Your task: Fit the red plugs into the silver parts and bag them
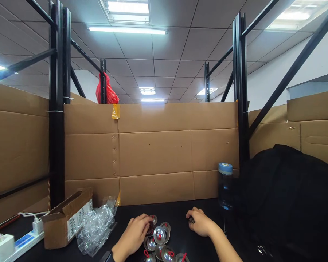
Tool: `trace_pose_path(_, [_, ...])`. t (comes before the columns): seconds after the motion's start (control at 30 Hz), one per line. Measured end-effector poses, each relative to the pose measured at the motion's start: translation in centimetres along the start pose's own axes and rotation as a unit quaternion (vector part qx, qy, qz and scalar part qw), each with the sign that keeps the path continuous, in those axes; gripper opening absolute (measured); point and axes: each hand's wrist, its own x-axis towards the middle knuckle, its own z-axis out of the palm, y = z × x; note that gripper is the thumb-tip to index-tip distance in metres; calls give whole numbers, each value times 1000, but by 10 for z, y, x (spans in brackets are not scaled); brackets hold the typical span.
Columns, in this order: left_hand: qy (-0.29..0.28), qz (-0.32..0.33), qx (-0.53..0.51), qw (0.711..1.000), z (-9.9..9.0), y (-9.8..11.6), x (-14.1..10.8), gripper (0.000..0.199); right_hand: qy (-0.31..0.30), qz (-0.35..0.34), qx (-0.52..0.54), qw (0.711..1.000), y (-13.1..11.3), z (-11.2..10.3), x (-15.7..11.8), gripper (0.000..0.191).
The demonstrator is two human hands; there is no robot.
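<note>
A pile of shiny, domed metal discs with red cord loops lies at the front middle of the black table. My left hand, with a dark band at its wrist, reaches in from the left. Its fingers curl over the edge of a dark, reddish-looking disc at the back of the pile. To the right, apart from the discs, my right hand rests low over the table with its fingers bent inward. Something small and dark shows under those fingers, too little to name.
Left of the pile are crumpled clear plastic wrap, an open cardboard box and a power strip with plugs. A blue-capped bottle and a large black bag stand right. Cardboard panels and black posts enclose the table.
</note>
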Motion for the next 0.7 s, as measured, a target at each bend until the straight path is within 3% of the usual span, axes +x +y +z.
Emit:
trace_pose_path(0.27, [28,-21,-28,999,4,-14,5,23,-4,4,8,1000,-2,-3,-3,44])
trace_pose_path(0.5, [-4,-36,11,999,-12,-19,-5,23,6,1,18,1000,-4,-4,-5,44])
trace_pose_path(0.7, [25,-39,-7,999,-19,-25,-2,21,34,-21,30,999,0,-3,1,40])
